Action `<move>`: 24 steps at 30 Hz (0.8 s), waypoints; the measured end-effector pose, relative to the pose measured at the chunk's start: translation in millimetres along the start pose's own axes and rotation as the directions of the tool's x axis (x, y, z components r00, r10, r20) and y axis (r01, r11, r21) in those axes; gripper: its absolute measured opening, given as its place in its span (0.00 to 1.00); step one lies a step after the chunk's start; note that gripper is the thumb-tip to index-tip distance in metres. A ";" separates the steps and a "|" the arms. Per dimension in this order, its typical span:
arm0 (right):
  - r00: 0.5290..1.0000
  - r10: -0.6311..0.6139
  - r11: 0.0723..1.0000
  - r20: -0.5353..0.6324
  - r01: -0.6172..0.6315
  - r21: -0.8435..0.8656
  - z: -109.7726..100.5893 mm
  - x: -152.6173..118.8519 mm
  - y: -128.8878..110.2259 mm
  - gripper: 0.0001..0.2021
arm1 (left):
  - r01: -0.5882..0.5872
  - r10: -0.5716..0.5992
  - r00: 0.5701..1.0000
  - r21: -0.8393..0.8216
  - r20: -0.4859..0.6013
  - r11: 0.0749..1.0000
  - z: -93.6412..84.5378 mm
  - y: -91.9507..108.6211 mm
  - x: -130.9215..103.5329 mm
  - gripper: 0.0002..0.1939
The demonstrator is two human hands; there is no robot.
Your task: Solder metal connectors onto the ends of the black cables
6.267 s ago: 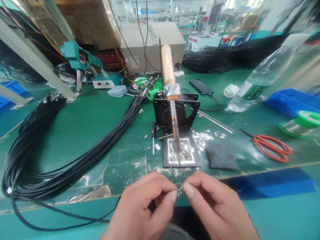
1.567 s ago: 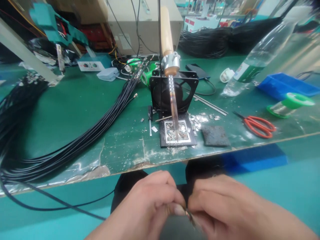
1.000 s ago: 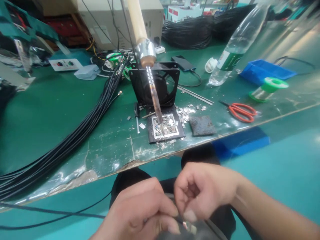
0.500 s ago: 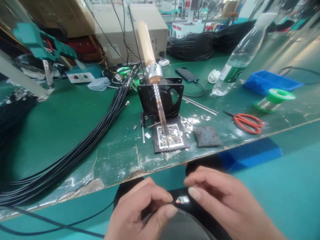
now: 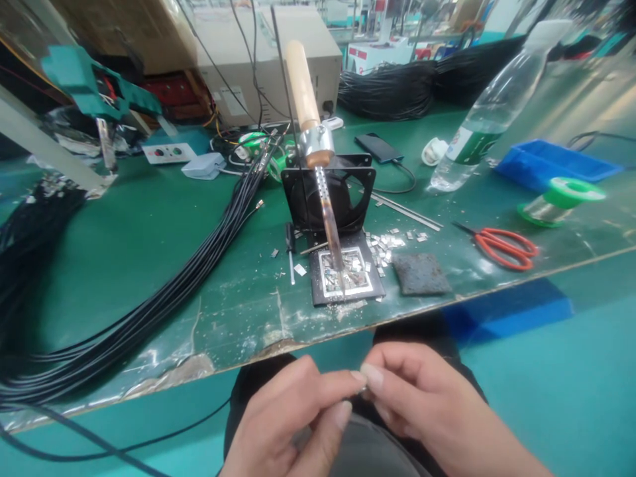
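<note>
Above my lap, in front of the table edge, my two hands meet at the fingertips. Thumb and forefinger of my left hand (image 5: pixel 293 414) are closed on a cable connector (image 5: pixel 362 391), of which just a small silvery glint shows. My right hand (image 5: pixel 422 397) is pinched over the connector's other end, its fingers touching my left forefinger. Beyond them, a soldering iron (image 5: pixel 303 89) with a wooden handle slants down, its tip over a white-framed tray (image 5: pixel 325 286) of small metal pieces. A black fan (image 5: pixel 293 199) stands behind the tray.
Black cables (image 5: pixel 199 255) curve across the table's left side. A screwdriver (image 5: pixel 291 255), a dark pad (image 5: pixel 421 274), orange-handled scissors (image 5: pixel 507 248), a solder spool (image 5: pixel 551 205), a blue bin (image 5: pixel 536 165) and a water bottle (image 5: pixel 481 126) lie or stand around. Metal scraps (image 5: pixel 385 246) are scattered beside the tray.
My right hand has moved left to my left fingertips and closed on the connector, which showed between the hands before. The view has shifted slightly.
</note>
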State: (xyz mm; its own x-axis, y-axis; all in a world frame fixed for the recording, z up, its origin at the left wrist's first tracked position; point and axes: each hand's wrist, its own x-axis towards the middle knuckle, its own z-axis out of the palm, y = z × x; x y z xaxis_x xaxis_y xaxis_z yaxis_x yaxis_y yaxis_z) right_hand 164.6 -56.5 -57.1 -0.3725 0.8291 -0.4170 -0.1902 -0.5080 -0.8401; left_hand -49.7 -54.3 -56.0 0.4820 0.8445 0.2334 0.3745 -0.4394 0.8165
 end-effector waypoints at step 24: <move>0.986 -0.144 0.953 -0.078 0.117 -0.280 4.8 -5.5 -2.3 0.21 | -0.008 0.001 0.988 -0.043 -0.152 0.999 4.3 3.6 -5.0 0.15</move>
State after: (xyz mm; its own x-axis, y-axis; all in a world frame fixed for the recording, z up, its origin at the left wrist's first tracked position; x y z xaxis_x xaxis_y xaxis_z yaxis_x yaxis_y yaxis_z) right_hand 162.8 -61.1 -51.2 -0.2690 0.9095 -0.3171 0.0293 -0.3213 -0.9465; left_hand -47.3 -61.4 -56.5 0.3567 0.8807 0.3116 0.3366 -0.4323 0.8365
